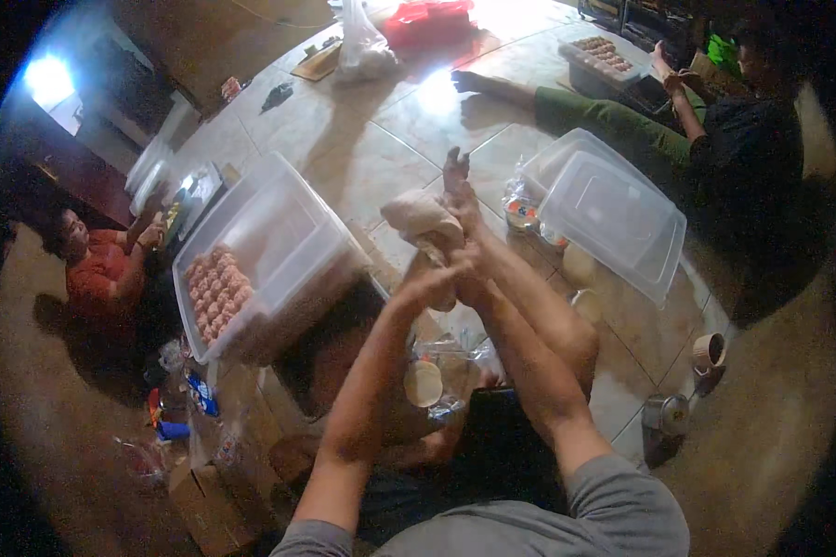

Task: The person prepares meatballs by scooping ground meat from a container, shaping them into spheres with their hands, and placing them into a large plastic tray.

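In front of my outstretched leg, my left hand (pixel 440 278) and my right hand (pixel 478 282) come together, slightly blurred. Both are closed around the narrow part of a pale, soft bundle (pixel 423 216); whether it is a cloth or a filled bag I cannot tell. Its wide end bulges above the hands, and a small pale part shows below them. My bare foot (pixel 456 167) lies just beyond. A stack of pale round discs (pixel 423 383) sits lower down, between my arms, near clear plastic packaging (pixel 446 348). The overlapping fingers are partly hidden.
Left stands a clear plastic container (pixel 292 268) holding rows of pink meat-like balls (pixel 219 292). Translucent lids (pixel 613 216) lie right, near a cup (pixel 708 350) and a metal tin (pixel 665 414). One person (pixel 104 264) sits left; another (pixel 745 139) sits right beside a filled container (pixel 602 63).
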Tool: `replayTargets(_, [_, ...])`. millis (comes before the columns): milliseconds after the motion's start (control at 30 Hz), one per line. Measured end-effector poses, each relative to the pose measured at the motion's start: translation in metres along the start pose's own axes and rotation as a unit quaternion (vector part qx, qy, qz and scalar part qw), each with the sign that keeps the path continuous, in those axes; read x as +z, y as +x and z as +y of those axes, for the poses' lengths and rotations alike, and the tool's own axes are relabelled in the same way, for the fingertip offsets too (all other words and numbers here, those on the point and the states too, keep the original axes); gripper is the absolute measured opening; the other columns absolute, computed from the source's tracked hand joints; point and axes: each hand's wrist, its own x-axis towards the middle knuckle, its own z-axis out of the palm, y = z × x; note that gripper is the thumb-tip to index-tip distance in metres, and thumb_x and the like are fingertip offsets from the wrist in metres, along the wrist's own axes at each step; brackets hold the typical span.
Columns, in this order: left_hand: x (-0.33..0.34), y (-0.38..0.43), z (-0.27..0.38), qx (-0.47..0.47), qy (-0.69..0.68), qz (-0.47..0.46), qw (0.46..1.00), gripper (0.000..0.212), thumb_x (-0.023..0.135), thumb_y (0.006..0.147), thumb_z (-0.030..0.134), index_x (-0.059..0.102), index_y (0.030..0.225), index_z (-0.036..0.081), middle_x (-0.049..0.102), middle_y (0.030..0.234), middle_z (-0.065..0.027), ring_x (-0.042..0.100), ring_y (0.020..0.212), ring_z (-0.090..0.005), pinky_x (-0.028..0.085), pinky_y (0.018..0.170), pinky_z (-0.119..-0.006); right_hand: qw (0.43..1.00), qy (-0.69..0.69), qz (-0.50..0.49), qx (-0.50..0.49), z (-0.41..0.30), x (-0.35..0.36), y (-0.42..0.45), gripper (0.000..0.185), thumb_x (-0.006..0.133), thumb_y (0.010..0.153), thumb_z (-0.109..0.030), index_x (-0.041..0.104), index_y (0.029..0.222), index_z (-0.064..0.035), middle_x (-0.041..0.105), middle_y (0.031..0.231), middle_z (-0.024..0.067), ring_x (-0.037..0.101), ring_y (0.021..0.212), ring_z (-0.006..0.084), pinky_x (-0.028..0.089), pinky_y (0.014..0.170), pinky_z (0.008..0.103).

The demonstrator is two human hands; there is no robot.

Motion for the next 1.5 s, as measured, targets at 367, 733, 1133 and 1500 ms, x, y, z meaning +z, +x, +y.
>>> replayTargets(367, [-0.075,0.019,0.025,-0.042,-0.589,0.014,0.807,0.043,0.06,0.092,0.012,0.052,0.133,0.004,0.058,0.131,-0.0125,0.058,0.113,-0.0164,0.052,0.09,-0.034,0.99,-0.114,0.081,-0.002,-0.026,-0.014,-0.018,0.058,0.076,0.083,-0.017,0.049,0.132,-0.002,0.059,0.128,0.0149,0.06,0.114,0.0262,0.051,0.098,0.0371])
replayTargets(733, [0.024,-0.114,0.0,-0.049,-0.373,0.096,0.922,0.081,0.042,0.099,0.06,0.035,0.148,-0.004,0.044,0.149,-0.0194,0.047,0.136,-0.0299,0.038,0.112,-0.044,0.939,-0.343,0.024,0.014,0.007,0.016,0.006,0.034,0.064,0.091,-0.017,0.054,0.12,-0.0031,0.064,0.116,0.0157,0.065,0.105,0.0294,0.053,0.089,0.041])
replayTargets(1133, [-0.01,-0.306,0.022,0.132,-0.613,0.182,0.758,0.07,0.055,0.098,0.045,0.039,0.145,-0.005,0.047,0.144,-0.0278,0.056,0.12,-0.0458,0.056,0.089,-0.057,0.75,-0.594,-0.071,0.283,0.098,-0.013,0.002,0.033,0.051,0.096,-0.03,0.057,0.12,-0.0074,0.061,0.12,0.0213,0.062,0.102,0.0376,0.05,0.083,0.0494])
replayTargets(1500, [-0.047,-0.502,0.057,0.038,-0.572,0.524,0.63,0.074,0.044,0.097,0.064,0.041,0.148,0.01,0.053,0.141,-0.0147,0.057,0.111,-0.0323,0.051,0.088,-0.049,0.679,-0.725,0.041,-0.113,0.098,-0.036,0.155,0.046,0.053,0.095,-0.026,0.051,0.141,-0.0246,0.058,0.129,0.0221,0.061,0.105,0.0343,0.052,0.089,0.0462])
